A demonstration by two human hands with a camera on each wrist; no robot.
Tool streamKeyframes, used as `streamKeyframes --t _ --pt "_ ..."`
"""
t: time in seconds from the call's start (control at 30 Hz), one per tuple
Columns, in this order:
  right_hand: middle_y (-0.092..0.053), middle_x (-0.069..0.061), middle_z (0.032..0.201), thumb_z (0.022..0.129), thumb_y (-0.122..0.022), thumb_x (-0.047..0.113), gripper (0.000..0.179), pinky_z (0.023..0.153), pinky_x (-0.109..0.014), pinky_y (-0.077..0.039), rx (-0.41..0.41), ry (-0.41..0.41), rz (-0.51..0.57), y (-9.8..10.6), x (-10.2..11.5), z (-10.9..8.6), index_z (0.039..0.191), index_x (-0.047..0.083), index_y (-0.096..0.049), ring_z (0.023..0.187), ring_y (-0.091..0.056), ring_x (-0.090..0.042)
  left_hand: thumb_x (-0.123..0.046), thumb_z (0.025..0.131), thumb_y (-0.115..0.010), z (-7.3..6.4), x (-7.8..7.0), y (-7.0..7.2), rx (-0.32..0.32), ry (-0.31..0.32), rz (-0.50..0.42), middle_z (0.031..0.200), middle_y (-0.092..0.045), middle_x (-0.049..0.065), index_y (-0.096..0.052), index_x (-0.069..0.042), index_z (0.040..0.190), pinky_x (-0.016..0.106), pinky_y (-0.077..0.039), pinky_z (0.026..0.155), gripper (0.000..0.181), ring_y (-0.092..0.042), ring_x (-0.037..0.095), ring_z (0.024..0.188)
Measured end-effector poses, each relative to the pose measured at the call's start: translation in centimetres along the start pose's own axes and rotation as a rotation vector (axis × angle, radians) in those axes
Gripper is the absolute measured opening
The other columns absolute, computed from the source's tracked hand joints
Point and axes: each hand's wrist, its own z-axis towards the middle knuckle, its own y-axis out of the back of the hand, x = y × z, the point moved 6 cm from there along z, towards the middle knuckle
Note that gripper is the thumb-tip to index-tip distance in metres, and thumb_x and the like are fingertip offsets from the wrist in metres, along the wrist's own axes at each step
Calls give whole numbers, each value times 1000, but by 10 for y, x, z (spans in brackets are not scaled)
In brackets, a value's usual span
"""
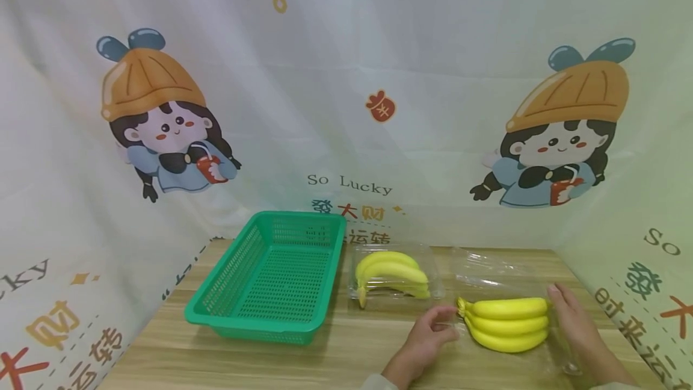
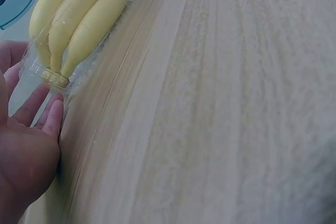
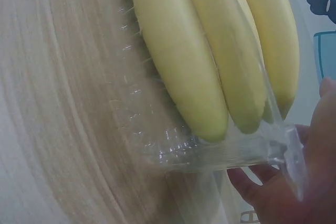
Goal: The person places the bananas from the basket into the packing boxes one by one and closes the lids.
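A bunch of yellow bananas [image 1: 506, 325] lies in a clear plastic clamshell box [image 3: 210, 156], its lid raised at the back in the head view. My left hand [image 1: 430, 339] is at the box's left end, beside the banana stems, with fingers loosely bent. In the left wrist view, the fingertips [image 2: 52, 111] touch or nearly touch the plastic. At the opposite end, my right hand [image 1: 579, 324] lies along the box's side with extended fingers. The right wrist view shows this hand [image 3: 294, 192] against the box corner, its fingers partly hidden behind the plastic.
Left of my hands, another clear box [image 1: 435, 284] holds a second banana bunch [image 1: 392, 269]. A green perforated basket [image 1: 330, 294] stands farther left on the wooden table [image 1: 330, 366]. A printed curtain [image 1: 346, 77] hangs behind and along both sides.
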Motion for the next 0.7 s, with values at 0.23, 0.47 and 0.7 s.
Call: streamKeyframes --t 0.23,0.47,0.7 --pt "10 -39 149 101 -8 55 82 106 -69 -3 -6 11 20 0 3 3 147 -10 10 135 5 -59 0 82 -69 1 3 0 19 -5 -20 119 -63 7 -64 -7 121 28 -50 82 39 -58 14 96" --pt "4 -35 153 102 -9 52 76 108 -67 -4 -109 11 69 -4 2 0 150 -5 5 137 2 -56 3 81 -70 -1 3 0 23 -8 -53 118 -63 9 -63 -4 121 29 -50 83 40 -60 15 97" --pt "-5 -35 153 104 -9 49 71 107 -68 -10 -197 41 80 -5 0 -3 153 -3 -2 136 -8 -58 3 81 -69 -2 1 1 26 -13 -61 119 -63 11 -62 -2 121 29 -50 85 41 -59 17 99"
